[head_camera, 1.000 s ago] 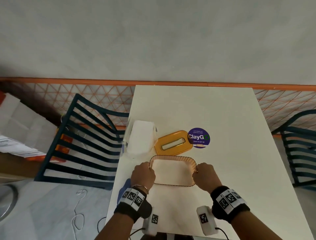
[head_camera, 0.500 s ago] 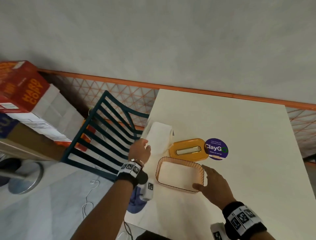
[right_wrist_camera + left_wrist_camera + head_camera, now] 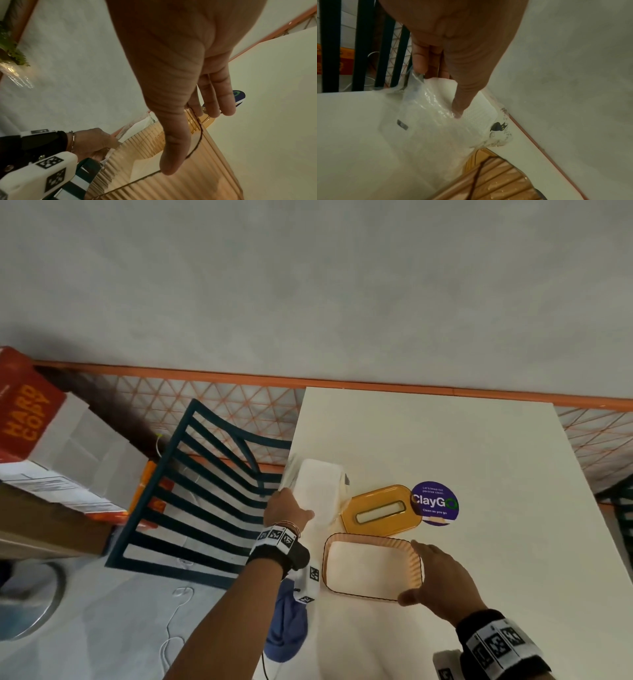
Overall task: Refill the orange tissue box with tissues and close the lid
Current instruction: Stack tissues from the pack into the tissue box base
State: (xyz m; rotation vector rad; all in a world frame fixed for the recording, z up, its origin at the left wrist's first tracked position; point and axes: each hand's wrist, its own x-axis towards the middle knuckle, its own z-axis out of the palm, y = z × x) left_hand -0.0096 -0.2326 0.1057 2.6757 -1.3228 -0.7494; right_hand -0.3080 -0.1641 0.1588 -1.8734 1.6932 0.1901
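Note:
The orange tissue box stands open and empty on the white table, its ribbed wall close under my right wrist. My right hand spans its right end, thumb on the near corner, fingers straight on the far corner. The orange slotted lid lies flat just behind the box. Left of the lid lies the white tissue pack in clear plastic. My left hand grips its near left end. In the left wrist view the thumb presses into the tissue pack while the fingers hold the wrapper's edge.
A round purple sticker is stuck to the table right of the lid. A dark slatted chair stands against the table's left edge, another chair at far right. Cardboard boxes are stacked at left. A blue cloth hangs below the table edge.
My left hand has let go of the box's left end, moved back-left to the tissue pack and taken hold of it. The right hand stays on the box. The head view has turned left.

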